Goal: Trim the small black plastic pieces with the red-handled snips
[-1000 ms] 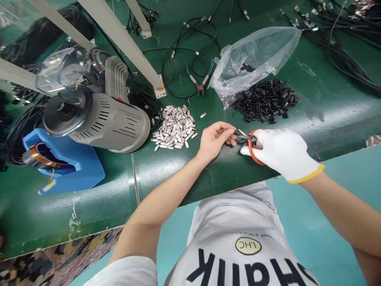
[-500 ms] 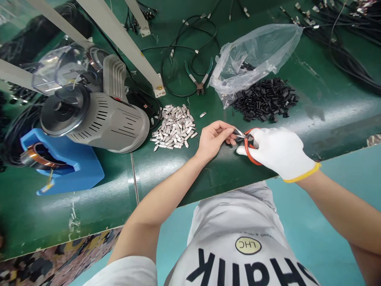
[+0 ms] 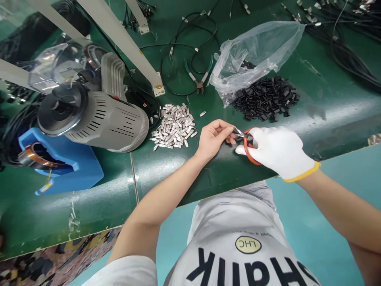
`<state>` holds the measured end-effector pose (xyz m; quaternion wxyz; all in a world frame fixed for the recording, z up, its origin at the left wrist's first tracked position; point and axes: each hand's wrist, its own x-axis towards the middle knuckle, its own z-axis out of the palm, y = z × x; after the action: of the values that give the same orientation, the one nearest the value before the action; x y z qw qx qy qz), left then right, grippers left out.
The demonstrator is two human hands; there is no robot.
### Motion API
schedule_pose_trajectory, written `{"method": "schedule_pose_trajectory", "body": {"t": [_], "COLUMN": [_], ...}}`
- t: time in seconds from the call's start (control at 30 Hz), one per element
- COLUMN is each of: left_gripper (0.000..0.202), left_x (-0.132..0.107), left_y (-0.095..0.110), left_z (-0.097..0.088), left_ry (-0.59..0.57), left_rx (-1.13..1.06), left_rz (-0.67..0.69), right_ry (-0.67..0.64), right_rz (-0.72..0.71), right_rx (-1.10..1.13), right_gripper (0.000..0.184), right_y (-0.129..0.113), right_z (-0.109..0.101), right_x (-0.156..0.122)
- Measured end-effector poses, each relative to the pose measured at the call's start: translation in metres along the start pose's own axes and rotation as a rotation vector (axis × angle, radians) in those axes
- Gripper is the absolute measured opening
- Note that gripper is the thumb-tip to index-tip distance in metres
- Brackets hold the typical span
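Centre right of the frame: orange-handled scissors (image 3: pixel 246 147) with short steel blades, gripped in a clenched right hand (image 3: pixel 279 153) wearing a white knit glove with a yellow cuff. The blade tips point left, just beside a bare left hand (image 3: pixel 212 139), its thumb and forefinger pinched together; anything held there is too small to tell. Both hands hover above the near edge of a green bench (image 3: pixel 166 174). Just left of the hands, a heap of small silver metal clips (image 3: pixel 174 125). Upper right of them, a heap of black clips (image 3: pixel 266 97) beside a clear plastic bag (image 3: pixel 253 55). Above the silver heap, green-handled pliers (image 3: pixel 198 77). Far left, a grey cylindrical vented machine (image 3: pixel 104 123) and a blue plastic tray (image 3: pixel 68 167).
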<state>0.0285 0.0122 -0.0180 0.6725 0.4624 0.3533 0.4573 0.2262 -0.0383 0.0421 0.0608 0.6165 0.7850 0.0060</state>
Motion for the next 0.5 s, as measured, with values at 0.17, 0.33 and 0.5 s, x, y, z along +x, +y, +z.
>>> {"method": "schedule_pose_trajectory", "body": {"t": [0.17, 0.33, 0.5], "left_gripper": [0.044, 0.044, 0.042], "left_x": [0.0004, 0.0005, -0.0002], "left_y": [-0.0002, 0.0, 0.001], "left_z": [-0.001, -0.001, -0.0004], "left_ry": [0.004, 0.007, 0.005], "left_rx": [-0.004, -0.006, -0.017], "left_rz": [-0.011, -0.012, -0.008], "right_ry": [-0.016, -0.01, 0.014], "right_rz": [0.005, -0.015, -0.004], "right_rx": [0.019, 0.002, -0.004], "right_gripper": [0.063, 0.064, 0.064], "right_y": [-0.001, -0.0007, -0.0019], "right_z": [-0.0017, -0.0026, 0.0002], "right_x": [0.0014, 0.0006, 0.0006]}}
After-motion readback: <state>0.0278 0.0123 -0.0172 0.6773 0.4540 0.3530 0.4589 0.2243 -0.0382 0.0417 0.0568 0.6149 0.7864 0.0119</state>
